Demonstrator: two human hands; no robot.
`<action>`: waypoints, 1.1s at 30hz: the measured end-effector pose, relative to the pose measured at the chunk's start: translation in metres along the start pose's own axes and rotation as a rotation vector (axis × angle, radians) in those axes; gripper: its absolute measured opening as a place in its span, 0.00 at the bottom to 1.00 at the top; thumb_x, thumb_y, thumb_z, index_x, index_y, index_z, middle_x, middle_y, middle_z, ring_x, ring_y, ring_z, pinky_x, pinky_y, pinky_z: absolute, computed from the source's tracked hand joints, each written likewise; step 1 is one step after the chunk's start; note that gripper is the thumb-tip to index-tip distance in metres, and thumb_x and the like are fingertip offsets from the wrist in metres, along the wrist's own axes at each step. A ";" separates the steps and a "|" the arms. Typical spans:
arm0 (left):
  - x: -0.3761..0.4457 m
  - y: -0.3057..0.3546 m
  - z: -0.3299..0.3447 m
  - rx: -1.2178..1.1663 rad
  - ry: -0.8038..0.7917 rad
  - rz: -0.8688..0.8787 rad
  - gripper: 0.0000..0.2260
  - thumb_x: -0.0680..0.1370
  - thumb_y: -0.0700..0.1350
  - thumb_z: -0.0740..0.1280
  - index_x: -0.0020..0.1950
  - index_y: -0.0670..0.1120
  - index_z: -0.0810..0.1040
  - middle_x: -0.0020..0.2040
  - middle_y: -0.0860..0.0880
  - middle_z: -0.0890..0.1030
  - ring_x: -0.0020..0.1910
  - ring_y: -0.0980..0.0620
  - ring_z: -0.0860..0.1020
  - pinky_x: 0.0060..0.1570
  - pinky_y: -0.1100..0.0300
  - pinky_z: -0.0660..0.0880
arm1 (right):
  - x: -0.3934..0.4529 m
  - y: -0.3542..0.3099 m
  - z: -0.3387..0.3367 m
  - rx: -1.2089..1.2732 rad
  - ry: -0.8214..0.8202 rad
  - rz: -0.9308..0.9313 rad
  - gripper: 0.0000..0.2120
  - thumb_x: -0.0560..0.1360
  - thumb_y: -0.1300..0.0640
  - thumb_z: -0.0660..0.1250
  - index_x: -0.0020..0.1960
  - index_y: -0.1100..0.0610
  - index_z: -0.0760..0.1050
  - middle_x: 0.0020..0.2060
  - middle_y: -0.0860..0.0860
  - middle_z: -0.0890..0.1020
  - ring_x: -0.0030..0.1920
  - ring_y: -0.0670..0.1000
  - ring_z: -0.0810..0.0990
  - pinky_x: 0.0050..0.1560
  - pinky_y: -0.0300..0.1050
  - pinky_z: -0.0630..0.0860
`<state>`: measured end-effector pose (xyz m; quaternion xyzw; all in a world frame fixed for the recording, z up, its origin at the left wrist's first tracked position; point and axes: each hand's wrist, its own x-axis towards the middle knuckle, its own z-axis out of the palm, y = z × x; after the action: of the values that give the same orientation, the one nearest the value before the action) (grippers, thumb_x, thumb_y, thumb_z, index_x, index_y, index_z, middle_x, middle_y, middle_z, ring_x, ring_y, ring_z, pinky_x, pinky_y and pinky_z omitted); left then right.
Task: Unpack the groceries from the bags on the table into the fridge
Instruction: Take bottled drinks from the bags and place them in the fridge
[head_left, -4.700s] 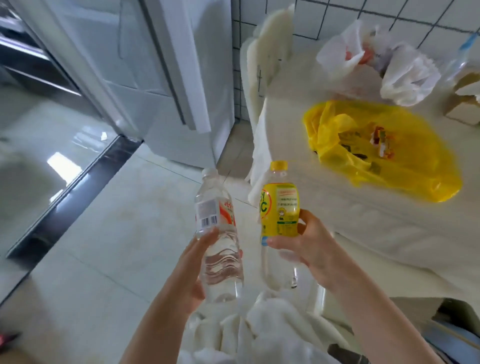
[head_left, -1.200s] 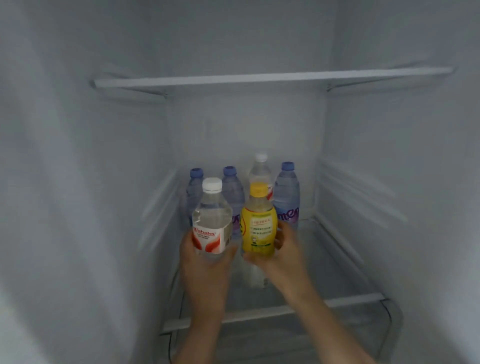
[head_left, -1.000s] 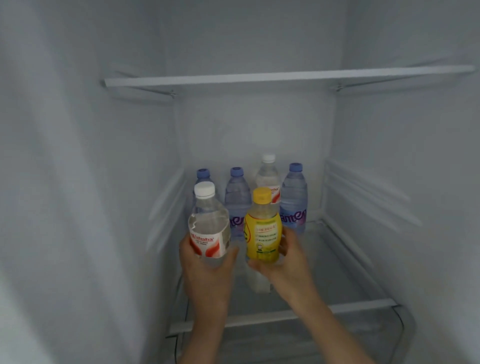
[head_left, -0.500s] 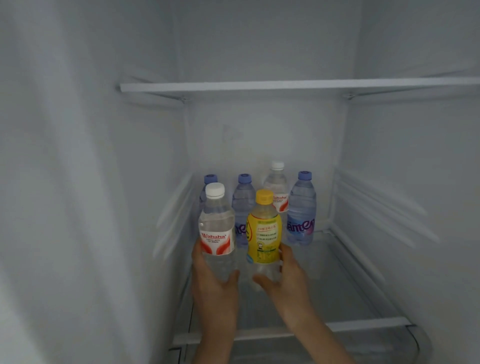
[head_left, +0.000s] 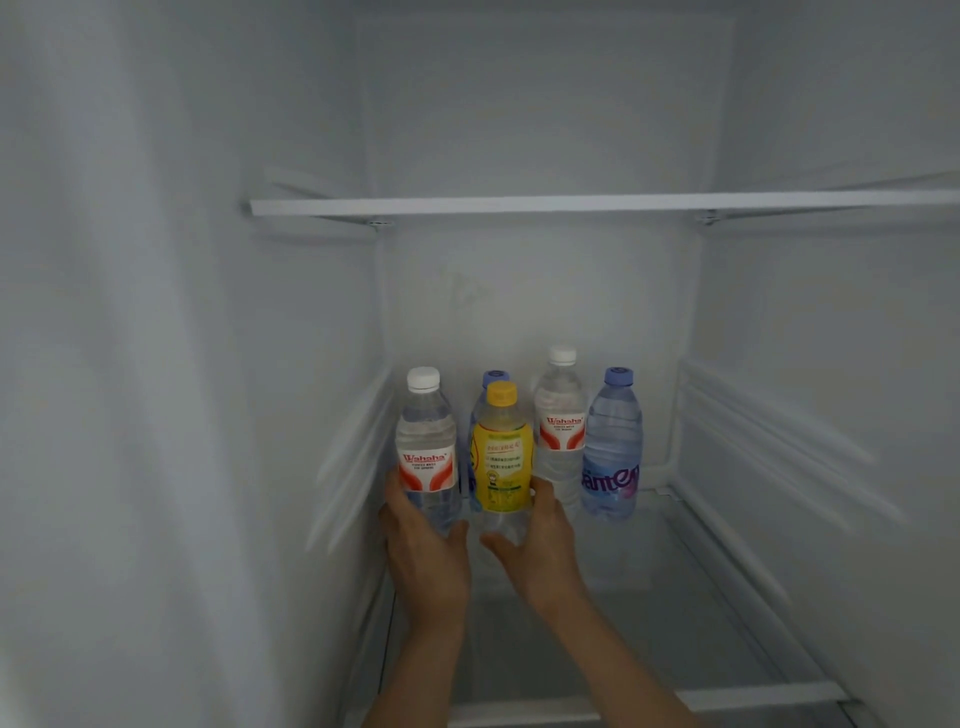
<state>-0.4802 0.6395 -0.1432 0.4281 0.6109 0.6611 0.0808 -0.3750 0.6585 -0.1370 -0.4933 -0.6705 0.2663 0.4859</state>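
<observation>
Five bottles: two white-capped water bottles (head_left: 427, 452) (head_left: 561, 426), two blue-capped water bottles (head_left: 612, 447) (head_left: 493, 378), one yellow drink bottle (head_left: 501, 457). Two hands (head_left: 428, 561) (head_left: 540, 551).

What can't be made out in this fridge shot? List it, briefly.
- Head view: blue-capped bottle at the back, body hidden by the yellow bottle.
- Whether the yellow bottle and the Wahaha bottle rest on the glass shelf: left hand and right hand cover their bases.
- Small print on the yellow label: too small.

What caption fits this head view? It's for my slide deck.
Both hands set a Wahaha water bottle and a yellow-labelled bottle on the fridge shelf.
</observation>
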 end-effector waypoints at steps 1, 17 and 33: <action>0.001 -0.001 0.001 0.011 -0.005 0.003 0.38 0.69 0.37 0.77 0.74 0.47 0.62 0.66 0.43 0.73 0.63 0.42 0.74 0.56 0.42 0.77 | 0.000 0.001 0.001 -0.001 -0.001 -0.002 0.34 0.66 0.60 0.78 0.67 0.54 0.65 0.61 0.53 0.75 0.60 0.50 0.74 0.57 0.37 0.68; -0.013 -0.008 -0.008 0.012 -0.140 -0.095 0.39 0.69 0.31 0.69 0.76 0.49 0.58 0.70 0.44 0.70 0.65 0.43 0.74 0.59 0.42 0.76 | -0.006 -0.002 -0.008 -0.073 -0.057 0.099 0.28 0.68 0.57 0.76 0.64 0.59 0.69 0.57 0.54 0.78 0.54 0.46 0.74 0.46 0.29 0.64; -0.136 0.039 -0.107 -0.060 -0.456 0.052 0.17 0.76 0.36 0.64 0.63 0.50 0.74 0.59 0.53 0.78 0.60 0.54 0.74 0.60 0.60 0.69 | -0.178 -0.029 -0.062 -0.158 0.254 0.158 0.18 0.75 0.62 0.66 0.64 0.56 0.73 0.53 0.50 0.80 0.57 0.50 0.79 0.60 0.50 0.75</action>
<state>-0.4505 0.4656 -0.1610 0.5796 0.5457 0.5668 0.2123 -0.3228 0.4763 -0.1579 -0.6107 -0.5819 0.1857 0.5040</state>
